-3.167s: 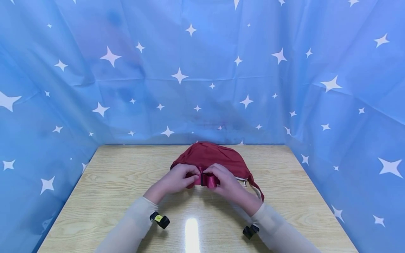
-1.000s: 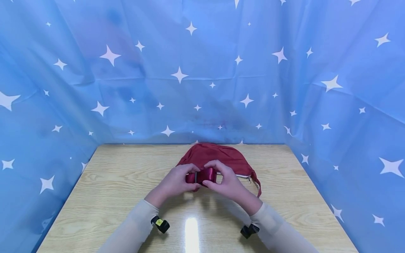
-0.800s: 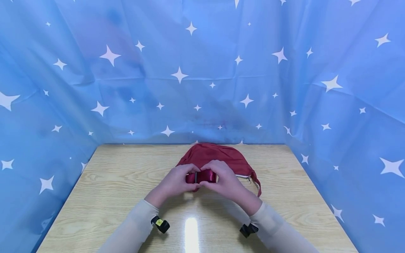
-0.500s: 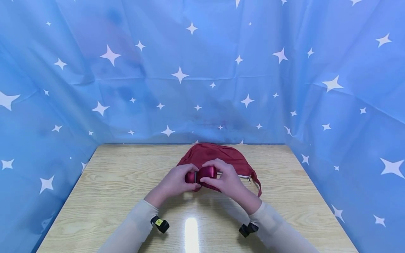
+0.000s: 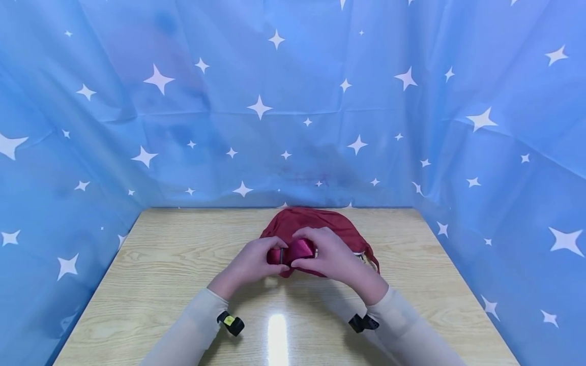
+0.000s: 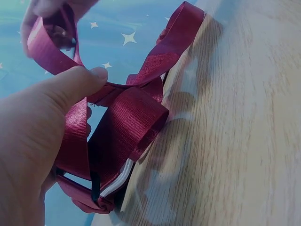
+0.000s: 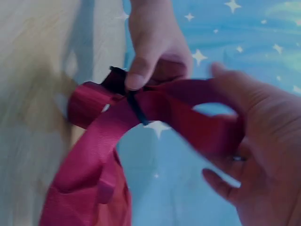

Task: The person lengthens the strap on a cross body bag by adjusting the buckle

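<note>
A dark red waist bag (image 5: 316, 218) lies near the table's back edge, its shiny red strap (image 6: 134, 115) rising in loops in front of it. With thumb and fingers my left hand (image 5: 247, 264) pinches the strap beside a narrow black slider (image 7: 137, 108). My right hand (image 5: 336, 256) holds a loop of the same strap just right of the slider, thumb below and fingers above. In the right wrist view this hand is blurred around the loop. A black buckle frame (image 6: 95, 186) shows lower on the strap in the left wrist view, near the white zip (image 6: 120, 178).
The wood-grain table (image 5: 183, 244) carries a bright light reflection at the front. Blue cloth with white stars (image 5: 256, 152) surrounds its back and sides. Each sleeve has a black wrist camera (image 5: 231, 323) strapped to it.
The slider has shifted left with my left hand, and the strap loop at my right hand looks bigger. The bag's left edge has moved right. My right wrist has turned slightly just now.
</note>
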A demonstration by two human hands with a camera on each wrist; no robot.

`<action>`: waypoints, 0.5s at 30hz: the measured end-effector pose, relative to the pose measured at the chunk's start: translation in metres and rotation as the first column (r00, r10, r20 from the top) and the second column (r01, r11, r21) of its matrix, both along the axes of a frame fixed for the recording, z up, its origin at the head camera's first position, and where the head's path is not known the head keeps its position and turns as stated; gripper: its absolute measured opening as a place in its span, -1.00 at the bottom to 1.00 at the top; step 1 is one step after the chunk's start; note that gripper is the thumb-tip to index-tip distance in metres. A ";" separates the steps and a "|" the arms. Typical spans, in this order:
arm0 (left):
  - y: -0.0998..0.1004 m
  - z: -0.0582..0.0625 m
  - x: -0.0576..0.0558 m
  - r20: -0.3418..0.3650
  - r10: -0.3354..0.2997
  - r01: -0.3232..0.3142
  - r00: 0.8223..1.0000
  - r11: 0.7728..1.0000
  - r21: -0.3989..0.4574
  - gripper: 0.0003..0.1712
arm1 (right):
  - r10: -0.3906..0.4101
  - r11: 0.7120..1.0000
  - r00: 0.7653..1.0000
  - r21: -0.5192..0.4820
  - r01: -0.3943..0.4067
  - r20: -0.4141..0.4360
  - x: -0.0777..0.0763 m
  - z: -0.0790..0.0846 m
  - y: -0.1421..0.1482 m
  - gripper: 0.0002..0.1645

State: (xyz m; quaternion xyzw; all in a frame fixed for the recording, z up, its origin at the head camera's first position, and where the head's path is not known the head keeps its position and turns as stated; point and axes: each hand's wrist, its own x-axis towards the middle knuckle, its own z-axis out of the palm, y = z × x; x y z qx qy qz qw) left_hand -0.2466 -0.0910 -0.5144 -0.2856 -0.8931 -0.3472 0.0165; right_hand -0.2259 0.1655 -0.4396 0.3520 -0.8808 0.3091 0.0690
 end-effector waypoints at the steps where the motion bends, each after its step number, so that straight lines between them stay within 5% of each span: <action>1: 0.000 0.000 0.000 0.001 -0.001 0.001 1.000 1.000 0.000 -0.45 | 0.003 0.998 0.999 0.067 0.000 -0.038 0.000 0.003 -0.001 -0.38; 4: 0.000 0.001 0.001 0.009 -0.003 0.003 1.000 1.000 0.001 -0.43 | 0.034 0.981 0.995 0.192 -0.015 -0.093 -0.001 0.007 -0.006 -0.41; 7: 0.000 0.001 0.001 0.016 -0.004 0.004 1.000 1.000 -0.001 -0.43 | 0.044 0.978 0.994 0.208 -0.021 -0.104 -0.001 0.007 -0.008 -0.45; 15: -0.002 0.001 -0.001 0.024 0.014 -0.014 1.000 1.000 0.022 -0.45 | -0.043 0.999 0.998 -0.007 0.043 -0.044 0.000 -0.001 -0.003 -0.51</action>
